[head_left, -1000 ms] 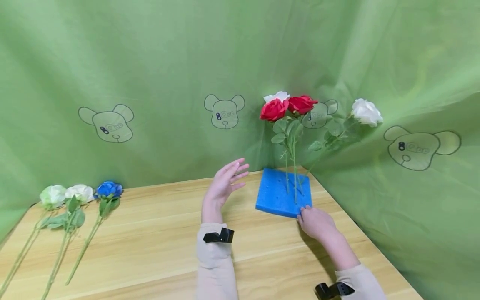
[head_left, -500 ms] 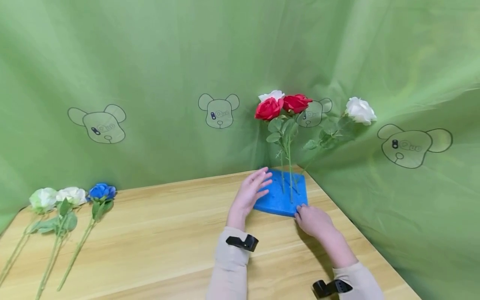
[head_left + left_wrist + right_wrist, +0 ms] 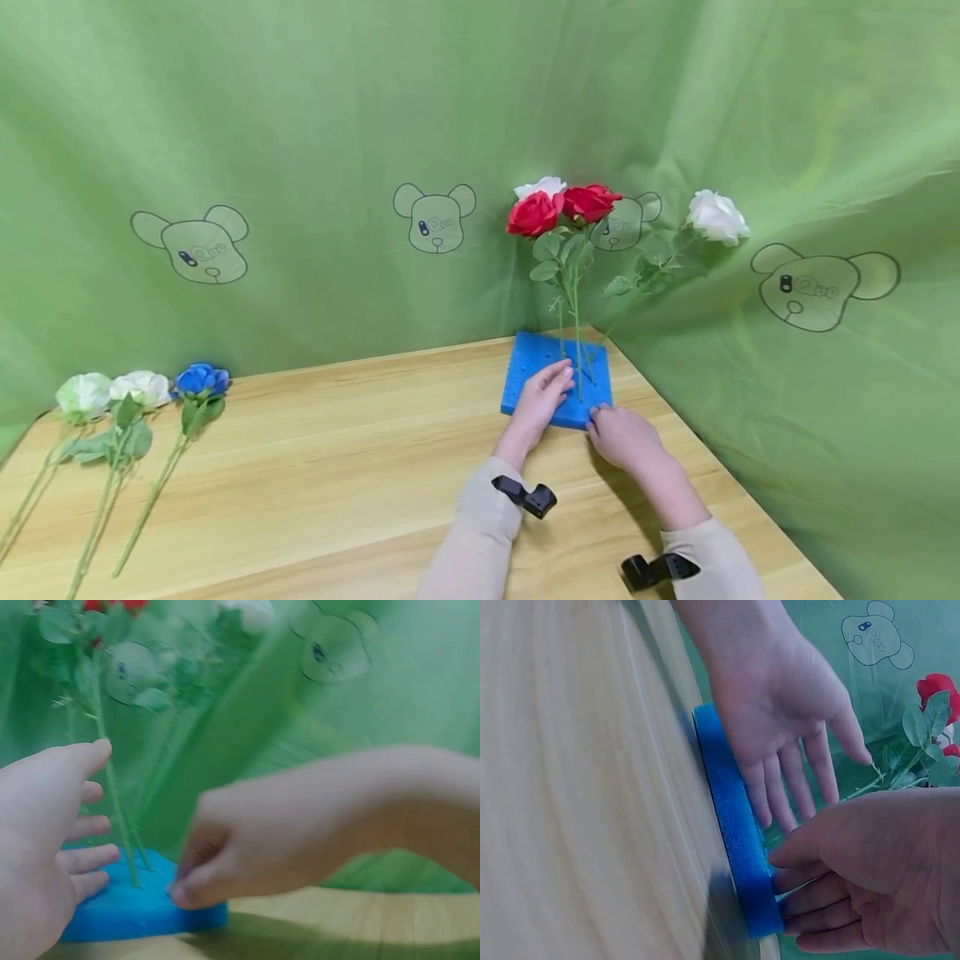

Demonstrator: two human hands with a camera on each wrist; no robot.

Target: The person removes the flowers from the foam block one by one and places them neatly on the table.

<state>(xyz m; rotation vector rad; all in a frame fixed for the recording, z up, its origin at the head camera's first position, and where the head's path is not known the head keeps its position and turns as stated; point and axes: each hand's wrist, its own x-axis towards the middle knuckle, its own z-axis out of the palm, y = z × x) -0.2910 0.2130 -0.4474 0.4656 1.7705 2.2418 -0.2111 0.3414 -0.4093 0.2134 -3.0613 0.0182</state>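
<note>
In the head view, a blue foam block lies at the table's back right corner. Two red roses and a white rose stand on stems from it; another white rose leans right. My left hand is over the block's near left part, fingers extended beside the stems. The left wrist view shows this hand with fingers spread and nothing held. My right hand rests its fingertips on the block's near right corner. In the right wrist view its fingers press at the block's top edge.
A blue rose, a white rose and a pale green-white rose lie at the left of the wooden table. Green curtains with bear-head drawings rise behind and at the right.
My left hand has moved right from the bare table to over the foam block, beside the stems. My right hand stays at the block's corner. The head view has shifted slightly.
</note>
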